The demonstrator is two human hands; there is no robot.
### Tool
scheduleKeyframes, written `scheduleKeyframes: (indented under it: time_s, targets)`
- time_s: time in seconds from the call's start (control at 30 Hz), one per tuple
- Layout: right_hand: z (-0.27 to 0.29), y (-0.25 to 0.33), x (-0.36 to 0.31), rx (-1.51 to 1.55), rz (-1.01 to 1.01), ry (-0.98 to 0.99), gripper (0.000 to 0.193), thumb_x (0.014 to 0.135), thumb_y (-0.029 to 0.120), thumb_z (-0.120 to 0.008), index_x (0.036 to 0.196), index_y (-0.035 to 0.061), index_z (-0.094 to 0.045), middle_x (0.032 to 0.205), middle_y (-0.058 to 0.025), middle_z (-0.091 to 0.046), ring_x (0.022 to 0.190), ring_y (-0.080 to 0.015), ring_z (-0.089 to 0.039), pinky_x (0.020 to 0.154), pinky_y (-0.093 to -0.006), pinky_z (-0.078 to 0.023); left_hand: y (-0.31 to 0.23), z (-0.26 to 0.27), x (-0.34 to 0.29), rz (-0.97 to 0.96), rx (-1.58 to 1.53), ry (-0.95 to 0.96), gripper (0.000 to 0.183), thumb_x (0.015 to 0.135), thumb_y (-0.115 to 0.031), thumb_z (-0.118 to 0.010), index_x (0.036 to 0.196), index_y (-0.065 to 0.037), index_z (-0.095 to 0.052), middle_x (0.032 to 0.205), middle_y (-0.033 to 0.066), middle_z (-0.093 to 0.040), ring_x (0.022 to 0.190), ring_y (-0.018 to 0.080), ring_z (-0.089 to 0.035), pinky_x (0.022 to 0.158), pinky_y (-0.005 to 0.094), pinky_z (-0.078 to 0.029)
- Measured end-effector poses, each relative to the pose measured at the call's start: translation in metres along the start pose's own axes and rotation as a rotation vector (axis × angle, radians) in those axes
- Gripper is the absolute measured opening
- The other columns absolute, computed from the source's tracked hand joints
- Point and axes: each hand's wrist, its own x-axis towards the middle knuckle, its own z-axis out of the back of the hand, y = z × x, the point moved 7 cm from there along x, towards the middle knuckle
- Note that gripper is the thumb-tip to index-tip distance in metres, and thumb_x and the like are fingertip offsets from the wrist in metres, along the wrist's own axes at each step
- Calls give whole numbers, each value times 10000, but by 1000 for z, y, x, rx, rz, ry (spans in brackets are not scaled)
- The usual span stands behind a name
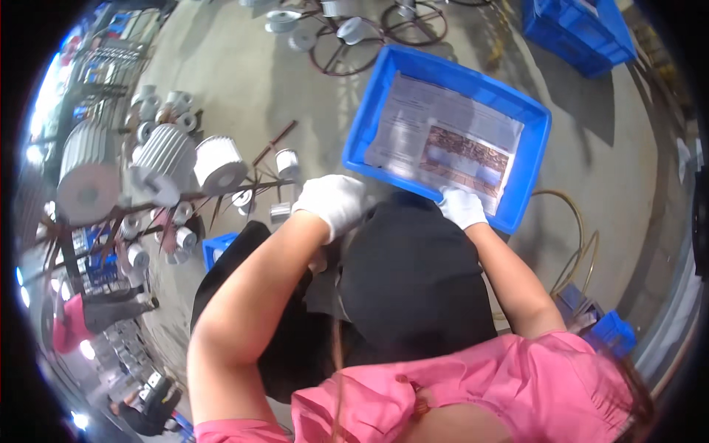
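Note:
A blue plastic crate (539, 159) sits ahead of me, turned at an angle, its bottom lined with a printed newspaper sheet (413, 122). My right hand (463, 208), in a white glove, is closed over the crate's near rim. Beside my knee and left of the crate, my left hand (334, 203) also wears a white glove. Its fingers are curled, and whatever they hold is hidden under the hand. A small white cylinder part (287, 162) on the rack is close to that hand.
To my left, a rusty metal rack (255, 186) with spikes carries ribbed cylinders (220, 164) and smaller pale parts. Wheel-like metal frames (343, 48) lie beyond the crate. Another blue crate (580, 33) stands far right. A hose (587, 244) curls on the floor; a person (88, 317) is at far left.

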Motion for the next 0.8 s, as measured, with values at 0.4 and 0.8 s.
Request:
scheduleKeyframes:
  time_s: [0.4,0.8]
  targets:
    - [-29,-19,55,303,147,343,471,733,426,-489,902,16,-645,966,-233,-587,936,-389,-555,811,-417,-435,34,50,-235,122,-374,-1081,286,801,-165,-583,1047,-20,-575,859,175,-611,804,281,-607,714,303,-461]
    - [259,286,-94,2249,671,32,326,888,294,-438,1145,93,-447,1135,-152,-452,1084,-283,-447,944,-518,-347,-47,65,-267,-536,-606,-1546,381,680,-266,-717,950,-57,-550,873,132,-566,750,280,-565,628,335,-475]
